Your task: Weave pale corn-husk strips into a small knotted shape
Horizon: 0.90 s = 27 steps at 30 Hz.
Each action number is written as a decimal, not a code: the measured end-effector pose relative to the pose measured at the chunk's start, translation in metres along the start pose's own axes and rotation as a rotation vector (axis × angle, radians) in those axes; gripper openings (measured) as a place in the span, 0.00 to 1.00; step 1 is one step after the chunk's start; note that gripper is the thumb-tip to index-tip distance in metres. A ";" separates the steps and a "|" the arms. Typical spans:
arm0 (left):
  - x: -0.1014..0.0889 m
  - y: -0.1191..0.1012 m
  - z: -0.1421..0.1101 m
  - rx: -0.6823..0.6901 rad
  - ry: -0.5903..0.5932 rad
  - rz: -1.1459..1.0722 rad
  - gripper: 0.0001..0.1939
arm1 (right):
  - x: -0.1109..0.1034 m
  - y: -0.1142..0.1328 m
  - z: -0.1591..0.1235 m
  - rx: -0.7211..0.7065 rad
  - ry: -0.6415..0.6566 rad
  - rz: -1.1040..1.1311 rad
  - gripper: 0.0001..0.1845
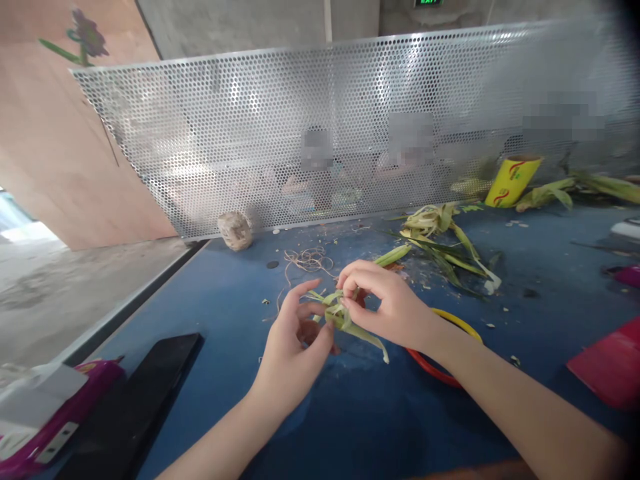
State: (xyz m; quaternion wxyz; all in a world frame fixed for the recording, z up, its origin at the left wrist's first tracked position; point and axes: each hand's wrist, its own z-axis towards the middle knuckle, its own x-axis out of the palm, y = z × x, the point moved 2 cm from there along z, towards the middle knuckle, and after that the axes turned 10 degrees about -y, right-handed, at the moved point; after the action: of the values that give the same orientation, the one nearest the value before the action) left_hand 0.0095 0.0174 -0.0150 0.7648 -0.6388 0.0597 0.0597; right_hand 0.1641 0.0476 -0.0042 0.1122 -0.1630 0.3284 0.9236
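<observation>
The left hand and right hand pinch a husk strip between fingers, well inside the surface's left edge. Twine lies near.

A: Background?
B: Grey wall behind; green exit sign lit at top.
A: Nearer?
B: Perforated metal screen, bright glints on it, along far edge of blue worktop.
A: Left side?
B: Pinkish-tan panel, grey floor, bright patch far left.

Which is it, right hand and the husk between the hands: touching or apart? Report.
Touching. The head view shows the right hand with its fingers closed on the husk.
</observation>
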 end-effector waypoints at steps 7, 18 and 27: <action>0.002 0.000 -0.002 0.064 -0.061 0.024 0.25 | -0.001 0.002 -0.001 0.013 0.036 0.003 0.08; 0.001 0.000 -0.001 0.050 -0.056 0.010 0.23 | 0.000 0.003 -0.002 0.026 0.079 0.013 0.08; -0.003 0.001 0.005 0.041 -0.028 -0.043 0.20 | 0.003 -0.004 -0.007 0.246 0.125 0.107 0.29</action>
State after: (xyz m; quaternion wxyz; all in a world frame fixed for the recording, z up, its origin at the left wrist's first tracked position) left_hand 0.0068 0.0219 -0.0143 0.7796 -0.6232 0.0367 0.0508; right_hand 0.1640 0.0461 -0.0128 0.0614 -0.1877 0.4537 0.8690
